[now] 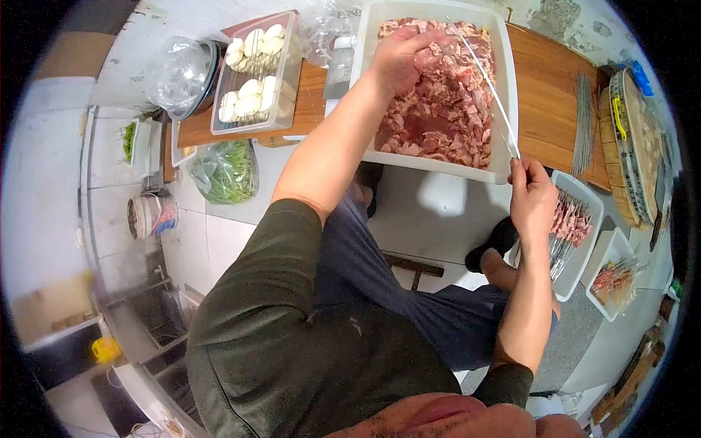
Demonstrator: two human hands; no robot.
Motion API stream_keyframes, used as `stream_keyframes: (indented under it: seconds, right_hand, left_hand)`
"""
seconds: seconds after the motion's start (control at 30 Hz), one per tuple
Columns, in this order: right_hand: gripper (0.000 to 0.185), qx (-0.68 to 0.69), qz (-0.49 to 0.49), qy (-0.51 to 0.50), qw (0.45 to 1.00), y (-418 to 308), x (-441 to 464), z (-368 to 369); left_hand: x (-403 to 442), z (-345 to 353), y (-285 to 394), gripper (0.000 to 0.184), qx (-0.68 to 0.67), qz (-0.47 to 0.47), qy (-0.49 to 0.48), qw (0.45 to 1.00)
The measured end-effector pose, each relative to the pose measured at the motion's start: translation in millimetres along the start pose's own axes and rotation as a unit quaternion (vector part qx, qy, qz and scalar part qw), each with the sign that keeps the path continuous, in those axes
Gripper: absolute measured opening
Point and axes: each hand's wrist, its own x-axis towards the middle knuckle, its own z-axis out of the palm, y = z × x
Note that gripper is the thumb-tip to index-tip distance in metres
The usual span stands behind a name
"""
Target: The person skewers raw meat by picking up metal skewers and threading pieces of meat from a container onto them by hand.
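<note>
A large white tub [505, 95] full of raw cut meat [438, 117] stands on the wooden table. Over the meat's upper left part is my left hand [409, 58], its fingers bent and pressed onto the meat near the far end of a long thin metal skewer [489, 82]. My right hand [531, 191] is closed around the skewer's near end, just outside the tub's right corner. The skewer slants across the tub's right side. Whether a piece of meat is between my left fingers is hard to make out.
A bundle of bare skewers [583, 124] lies right of the tub, beside a round wooden board [634, 146]. Below, a white tray [593, 201] holds meat skewers. A clear box [290, 87] of white skewered pieces stands left; bagged greens [225, 171] sit lower.
</note>
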Motion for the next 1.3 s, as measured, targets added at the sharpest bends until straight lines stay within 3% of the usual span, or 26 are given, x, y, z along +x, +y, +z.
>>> stream_keyframes:
  seconds: [0.33,0.73,1.03,1.3]
  right_hand:
    - [0.026,-0.02,0.001,-0.008,1.0,-1,0,-3]
    - [0.027,-0.034,0.02,-0.019,0.999,-3,0,0]
    - [0.027,-0.022,0.02,-0.024,0.999,-7,-2,-2]
    - [0.027,-0.033,0.016,-0.021,0.999,-5,-2,4]
  left_hand:
    - [5,-9,-7,0.031,-0.081,0.009,0.065,0.995]
    - [8,-10,-4,0.021,-0.085,0.026,0.047,0.995]
    - [12,-13,-7,0.032,-0.101,0.044,0.084,0.99]
    - [14,-13,-11,0.03,-0.101,0.051,0.093,0.989]
